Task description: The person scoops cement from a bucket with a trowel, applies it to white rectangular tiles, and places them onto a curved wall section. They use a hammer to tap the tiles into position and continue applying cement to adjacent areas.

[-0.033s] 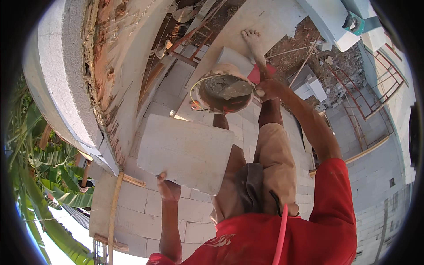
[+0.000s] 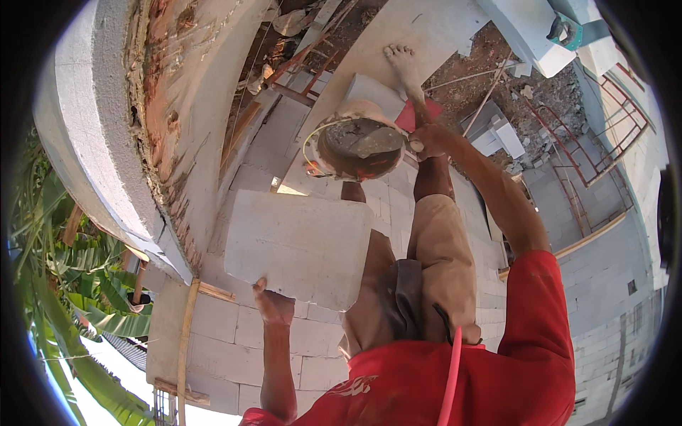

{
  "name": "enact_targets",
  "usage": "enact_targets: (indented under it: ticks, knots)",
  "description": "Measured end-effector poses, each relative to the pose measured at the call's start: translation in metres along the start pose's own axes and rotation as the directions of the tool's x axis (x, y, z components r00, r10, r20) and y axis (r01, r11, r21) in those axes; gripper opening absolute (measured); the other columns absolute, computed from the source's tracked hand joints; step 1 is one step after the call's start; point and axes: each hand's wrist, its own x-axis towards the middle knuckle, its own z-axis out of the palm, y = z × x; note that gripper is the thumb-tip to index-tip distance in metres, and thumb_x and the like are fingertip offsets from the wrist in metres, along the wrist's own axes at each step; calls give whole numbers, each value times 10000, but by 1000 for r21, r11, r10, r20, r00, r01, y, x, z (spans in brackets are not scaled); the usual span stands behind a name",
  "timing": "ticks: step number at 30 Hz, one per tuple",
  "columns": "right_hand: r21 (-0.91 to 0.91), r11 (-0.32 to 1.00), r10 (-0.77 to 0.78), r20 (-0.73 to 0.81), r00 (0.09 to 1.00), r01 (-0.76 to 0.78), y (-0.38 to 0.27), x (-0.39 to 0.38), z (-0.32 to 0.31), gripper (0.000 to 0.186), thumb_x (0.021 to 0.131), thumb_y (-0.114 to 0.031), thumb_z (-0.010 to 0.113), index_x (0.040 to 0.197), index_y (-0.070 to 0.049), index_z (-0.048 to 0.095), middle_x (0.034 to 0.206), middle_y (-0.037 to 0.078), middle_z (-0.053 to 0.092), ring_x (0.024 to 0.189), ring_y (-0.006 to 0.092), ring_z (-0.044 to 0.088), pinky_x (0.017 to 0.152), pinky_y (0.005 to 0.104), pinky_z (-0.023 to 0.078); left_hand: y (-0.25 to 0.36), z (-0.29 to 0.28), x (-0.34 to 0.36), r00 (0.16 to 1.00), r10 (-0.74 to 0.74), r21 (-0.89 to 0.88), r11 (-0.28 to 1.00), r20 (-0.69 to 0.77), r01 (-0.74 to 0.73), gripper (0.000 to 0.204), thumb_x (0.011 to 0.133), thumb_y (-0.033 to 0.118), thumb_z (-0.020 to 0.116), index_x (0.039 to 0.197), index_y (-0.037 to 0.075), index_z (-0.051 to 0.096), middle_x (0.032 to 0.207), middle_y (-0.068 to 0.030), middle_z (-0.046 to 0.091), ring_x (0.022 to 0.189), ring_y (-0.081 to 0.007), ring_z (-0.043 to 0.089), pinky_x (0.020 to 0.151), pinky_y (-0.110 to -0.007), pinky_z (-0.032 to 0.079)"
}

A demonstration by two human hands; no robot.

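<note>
A pale grey lightweight concrete block (image 2: 298,248) rests on my left hand (image 2: 275,305). The thumb presses its near edge and the fingers are hidden beneath it. Ahead and to the right is a round bucket (image 2: 334,167) holding wet grey mortar (image 2: 355,140). At the bucket's right rim my right hand (image 2: 432,142) is closed around the light-coloured handle of what looks like a trowel (image 2: 416,145). Its blade seems to lie in the mortar, and I cannot make out its outline.
My bare foot (image 2: 403,62) stands on a pale board (image 2: 376,42). Left rises a wall with a rough, broken edge (image 2: 170,142). Block walling (image 2: 213,323) lies below. Red metal frames (image 2: 568,142) and rubble stand right; a teal-handled tool (image 2: 568,34) sits on blocks.
The block in my left hand has shifted very slightly to the right. My right hand stays at the bucket's rim with its grip unchanged.
</note>
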Motion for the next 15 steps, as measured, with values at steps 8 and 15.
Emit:
enact_targets:
  ticks: [8, 15]
  knots:
    - [104, 995, -3, 30, 1000, 0, -12, -6, -28, 611, 623, -263, 879, 1189, -120, 701, 1109, 146, 718, 1100, 350, 669, 947, 470, 520, -24, -18, 18, 989, -50, -80, 996, -138, 39, 890, 781, 493, 745, 1502, 90, 413, 1445, -139, 509, 1323, -330, 512, 1072, -541, 458]
    - [160, 985, 48, 61, 997, -57, -36, -31, -64, 760, 680, -358, 885, 1329, -55, 628, 1324, 198, 639, 1231, 363, 599, 1061, 454, 458, -3, -25, 55, 920, 389, 428, 824, 47, -371, 994, 680, 223, 891, 1492, 2, 361, 1392, -142, 479, 1236, -270, 510, 1085, -434, 438]
